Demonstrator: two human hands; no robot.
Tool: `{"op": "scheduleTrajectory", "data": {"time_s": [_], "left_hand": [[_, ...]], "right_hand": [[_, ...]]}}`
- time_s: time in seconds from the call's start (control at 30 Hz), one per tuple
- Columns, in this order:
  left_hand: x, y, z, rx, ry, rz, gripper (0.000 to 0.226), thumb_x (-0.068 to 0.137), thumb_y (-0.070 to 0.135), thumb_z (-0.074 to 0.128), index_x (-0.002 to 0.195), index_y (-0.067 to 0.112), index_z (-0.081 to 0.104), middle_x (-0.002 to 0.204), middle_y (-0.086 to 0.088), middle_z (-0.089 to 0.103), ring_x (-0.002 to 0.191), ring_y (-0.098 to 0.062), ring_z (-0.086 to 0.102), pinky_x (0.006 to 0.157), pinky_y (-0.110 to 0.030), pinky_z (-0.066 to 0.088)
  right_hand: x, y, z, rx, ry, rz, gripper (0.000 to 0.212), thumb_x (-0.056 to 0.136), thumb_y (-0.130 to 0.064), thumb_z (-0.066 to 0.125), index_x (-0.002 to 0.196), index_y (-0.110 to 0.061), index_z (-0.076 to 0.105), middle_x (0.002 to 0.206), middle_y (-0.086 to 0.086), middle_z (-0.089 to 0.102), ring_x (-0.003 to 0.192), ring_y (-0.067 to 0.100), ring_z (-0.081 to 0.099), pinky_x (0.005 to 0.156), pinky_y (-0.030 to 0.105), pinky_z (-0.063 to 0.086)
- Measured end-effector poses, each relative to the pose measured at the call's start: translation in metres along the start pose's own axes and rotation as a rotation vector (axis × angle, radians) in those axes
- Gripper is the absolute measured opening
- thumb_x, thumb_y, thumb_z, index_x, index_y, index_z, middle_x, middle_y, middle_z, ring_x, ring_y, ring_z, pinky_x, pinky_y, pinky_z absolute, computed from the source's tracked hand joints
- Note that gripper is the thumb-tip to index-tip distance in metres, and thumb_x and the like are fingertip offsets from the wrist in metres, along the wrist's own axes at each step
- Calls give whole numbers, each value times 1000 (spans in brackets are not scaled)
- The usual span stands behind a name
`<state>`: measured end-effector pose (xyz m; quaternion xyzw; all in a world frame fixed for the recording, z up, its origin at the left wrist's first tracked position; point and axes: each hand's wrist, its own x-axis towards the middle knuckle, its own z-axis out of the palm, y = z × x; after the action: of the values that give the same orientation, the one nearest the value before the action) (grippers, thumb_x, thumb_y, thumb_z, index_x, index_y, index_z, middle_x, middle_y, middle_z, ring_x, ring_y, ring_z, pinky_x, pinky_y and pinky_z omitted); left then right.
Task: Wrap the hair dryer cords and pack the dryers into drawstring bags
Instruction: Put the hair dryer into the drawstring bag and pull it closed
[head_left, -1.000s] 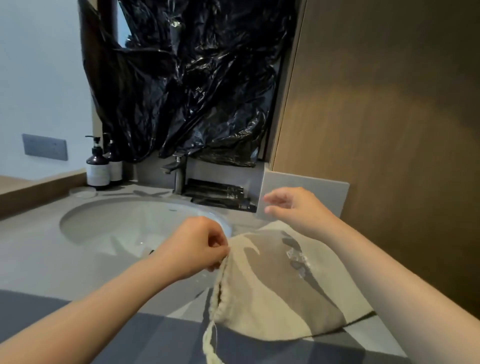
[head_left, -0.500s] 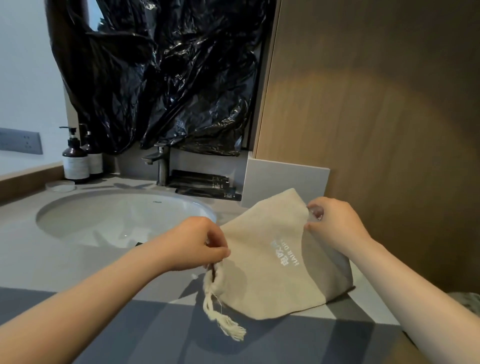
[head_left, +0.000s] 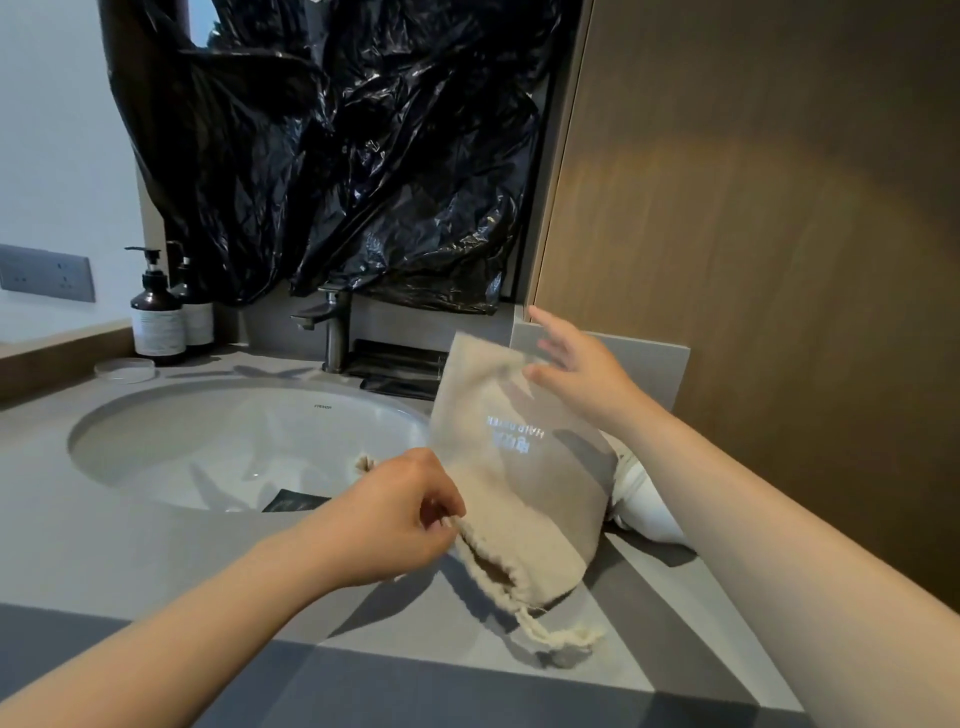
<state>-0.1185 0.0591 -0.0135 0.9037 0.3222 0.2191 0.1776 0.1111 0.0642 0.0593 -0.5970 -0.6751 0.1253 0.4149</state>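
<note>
Pinching just right of the sink (head_left: 156, 415), my left hand (head_left: 395, 514) holds the bag (head_left: 519, 493) by its gathered mouth, far end raised. If that pinch slips, it could flop into the basin. My right hand (head_left: 576, 374), fingers spread at the far corner, grips nothing, so the bag may sag. A white thing (head_left: 636, 499) lies right, half hidden.

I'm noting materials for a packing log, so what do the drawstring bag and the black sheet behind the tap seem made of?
The drawstring bag looks like matte beige cotton or linen canvas: soft folds, gathered mouth, frayed cord end. The black sheet looks like thin glossy plastic film: sharp crinkles with bright highlights.
</note>
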Motion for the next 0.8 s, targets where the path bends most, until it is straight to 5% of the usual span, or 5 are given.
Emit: {"op": "scheduleTrajectory", "data": {"time_s": [0.3,0.63,0.8], "left_hand": [[22,7,11,164,-40,65,17,80,39,72,76,23,67,90,13,56,82,-6,55,74,-21,48],[19,26,32,240,-9,23,22,90,36,59,74,20,54,72,5,58,64,-8,48,52,-18,33],[10,36,42,246,55,-67,30,92,31,53,66,23,40,66,5,51,62,-12,45,49,-19,29]], "right_hand": [[-69,50,-51,-434,33,158,49,93,-32,60,140,-24,47,141,-4,51,128,14,48,96,24,37],[-98,81,-66,-382,-163,470,112,66,-67,72,153,-24,14,158,-3,25,140,21,32,108,36,34],[-103,82,-69,-330,-191,570,109,68,-66,71,151,-24,13,152,-2,33,122,24,51,86,28,42]]}}
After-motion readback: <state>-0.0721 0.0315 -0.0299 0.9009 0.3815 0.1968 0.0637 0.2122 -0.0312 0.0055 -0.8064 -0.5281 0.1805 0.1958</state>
